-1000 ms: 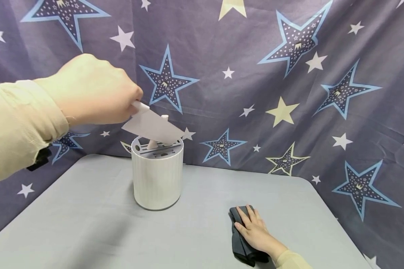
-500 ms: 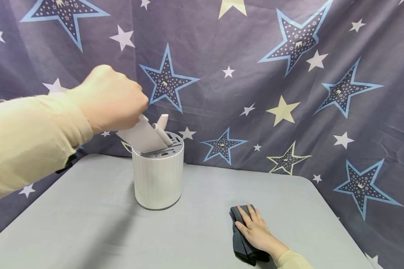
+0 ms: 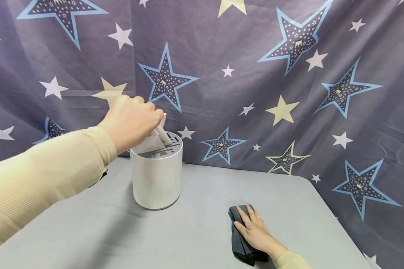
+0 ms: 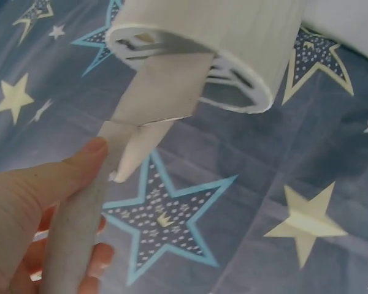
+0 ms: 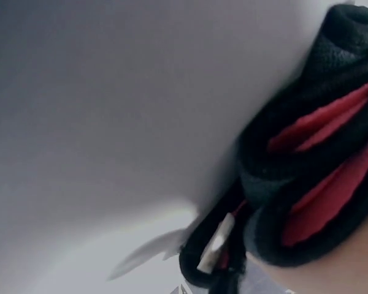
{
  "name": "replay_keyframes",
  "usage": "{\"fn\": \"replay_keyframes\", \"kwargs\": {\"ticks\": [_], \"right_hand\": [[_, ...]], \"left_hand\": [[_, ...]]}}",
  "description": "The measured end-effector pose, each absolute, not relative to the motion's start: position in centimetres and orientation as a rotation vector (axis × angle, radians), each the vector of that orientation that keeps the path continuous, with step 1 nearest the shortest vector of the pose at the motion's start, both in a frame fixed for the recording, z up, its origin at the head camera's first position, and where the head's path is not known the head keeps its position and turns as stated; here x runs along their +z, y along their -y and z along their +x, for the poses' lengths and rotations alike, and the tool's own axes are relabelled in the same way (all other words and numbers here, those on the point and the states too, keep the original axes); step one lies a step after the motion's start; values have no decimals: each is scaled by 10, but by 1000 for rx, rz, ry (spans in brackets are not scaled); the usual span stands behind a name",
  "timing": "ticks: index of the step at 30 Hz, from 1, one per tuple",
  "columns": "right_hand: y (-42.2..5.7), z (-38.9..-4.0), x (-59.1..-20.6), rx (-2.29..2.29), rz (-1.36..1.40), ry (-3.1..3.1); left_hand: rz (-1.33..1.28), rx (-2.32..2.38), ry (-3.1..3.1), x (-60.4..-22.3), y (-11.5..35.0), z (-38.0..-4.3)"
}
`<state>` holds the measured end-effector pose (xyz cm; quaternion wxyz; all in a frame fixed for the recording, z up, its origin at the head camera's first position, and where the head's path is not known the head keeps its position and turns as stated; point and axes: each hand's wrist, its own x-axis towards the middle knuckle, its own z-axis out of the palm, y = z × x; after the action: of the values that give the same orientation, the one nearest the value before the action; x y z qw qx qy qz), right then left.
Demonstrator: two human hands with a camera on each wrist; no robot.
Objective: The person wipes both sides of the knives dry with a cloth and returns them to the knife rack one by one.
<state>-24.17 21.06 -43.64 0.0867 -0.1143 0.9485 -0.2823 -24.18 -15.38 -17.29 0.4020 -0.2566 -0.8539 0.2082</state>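
Note:
My left hand point(image 3: 132, 119) grips the handle of a pale, wide-bladed kitchen knife point(image 4: 162, 89). Its blade points down into the slotted top of a white cylindrical knife block point(image 3: 157, 183), and the blade's end is hidden at the slots. Beside the blade, a white handle point(image 3: 163, 134) sticks up out of the same block, partly behind my fingers. On the right, my right hand point(image 3: 256, 233) rests with extended fingers on a folded dark grey cloth point(image 3: 239, 239). Seen from the right wrist, the cloth's folds point(image 5: 276, 165) show a red inner side.
Everything stands on a pale grey table point(image 3: 202, 220) with rounded far corners. A dark star-patterned curtain point(image 3: 208, 101) hangs behind it and along its sides. A small pale strip point(image 5: 216, 245) shows at the cloth's edge.
My left hand has moved right and down with the knife, and the blade has swung from above the block to pointing into its top. The right hand stays on the cloth.

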Motion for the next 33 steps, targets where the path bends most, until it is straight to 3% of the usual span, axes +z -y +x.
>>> {"fn": "replay_keyframes", "kwargs": {"ticks": [18, 33], "right_hand": [[-211, -242, -436, -873, -334, -2800], [-213, -245, -437, -922, -320, -2791]], "left_hand": [[-642, 457, 2014, -227, 162, -276], [-627, 386, 1958, -242, 167, -282]]}}
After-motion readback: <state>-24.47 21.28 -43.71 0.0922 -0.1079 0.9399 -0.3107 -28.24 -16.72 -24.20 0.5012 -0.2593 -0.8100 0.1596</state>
